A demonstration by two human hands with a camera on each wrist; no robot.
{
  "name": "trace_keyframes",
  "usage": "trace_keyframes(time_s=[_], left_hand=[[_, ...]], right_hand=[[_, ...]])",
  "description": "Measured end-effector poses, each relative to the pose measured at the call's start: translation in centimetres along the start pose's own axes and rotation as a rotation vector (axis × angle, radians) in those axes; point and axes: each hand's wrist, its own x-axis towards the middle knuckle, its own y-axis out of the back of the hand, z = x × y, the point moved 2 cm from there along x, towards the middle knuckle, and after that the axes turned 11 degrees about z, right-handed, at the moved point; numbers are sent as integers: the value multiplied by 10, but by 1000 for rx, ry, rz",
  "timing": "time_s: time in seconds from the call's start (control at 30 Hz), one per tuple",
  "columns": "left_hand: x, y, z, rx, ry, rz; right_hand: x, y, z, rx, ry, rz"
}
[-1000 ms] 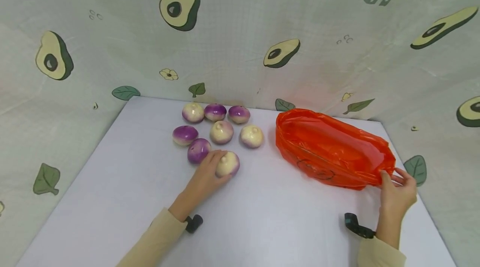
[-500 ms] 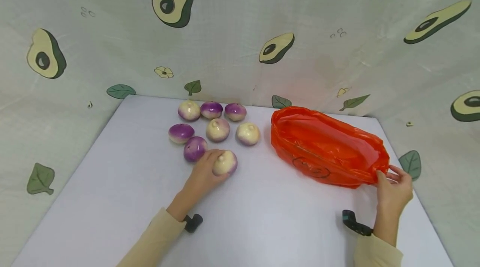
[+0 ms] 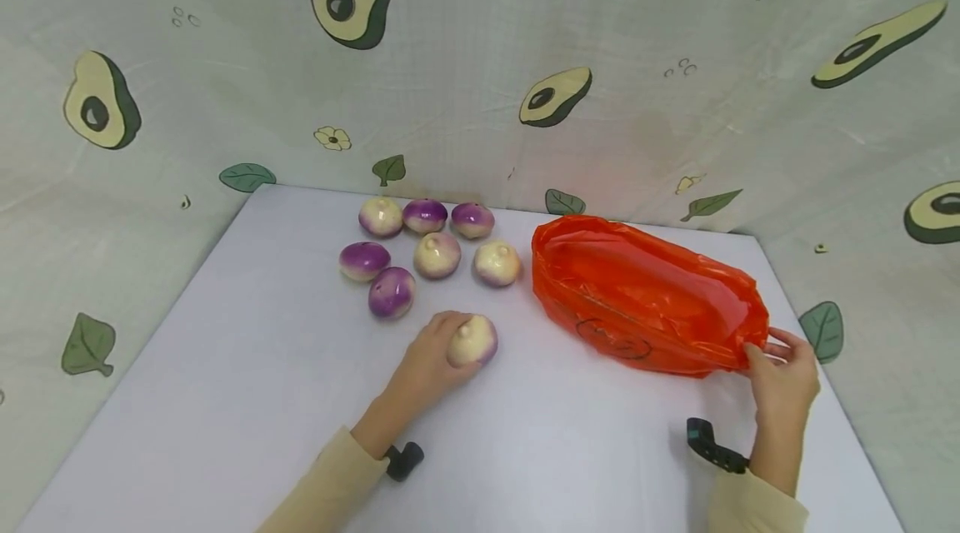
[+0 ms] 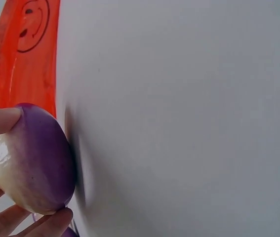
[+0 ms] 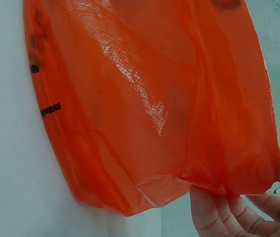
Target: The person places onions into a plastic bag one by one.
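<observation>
My left hand [image 3: 429,364] grips a white and purple turnip-like vegetable [image 3: 474,341] in front of the others. In the left wrist view thumb and fingers hold the vegetable [image 4: 37,160] from opposite sides, a narrow shadow beside it on the table. My right hand [image 3: 784,379] pinches the near right corner of a red plastic bag [image 3: 645,291], whose mouth gapes upward. The right wrist view has the bag [image 5: 130,108] with the right hand's fingers [image 5: 228,212] at its edge; the bag hides part of them.
Several more purple and white vegetables lie in a loose cluster behind the left hand, among them a purple one [image 3: 392,293] and a pale one [image 3: 497,263] nearer the bag. A cloth with avocado prints [image 3: 450,33] hangs behind the white table [image 3: 570,450].
My left hand has moved a little right and nearer, carrying the vegetable away from the purple one beside it. The bag and the right hand have shifted slightly left.
</observation>
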Motion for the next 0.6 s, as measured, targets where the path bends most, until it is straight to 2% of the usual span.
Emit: trace_keyframes(time_s=[0.1,0.27,0.5,0.6], left_hand=[[-4,0,2,-15,18,7],[-7,4,4,-33,18,56],[-6,9,6,-66,7,88],[-3,11,9,-75,10,94]], right_hand=[[-1,2,0,-37,16,-19],[2,3,1,-72,33,-50],[26,-1,19,-95,59,-46],[30,-1,23,-94,79,-38]])
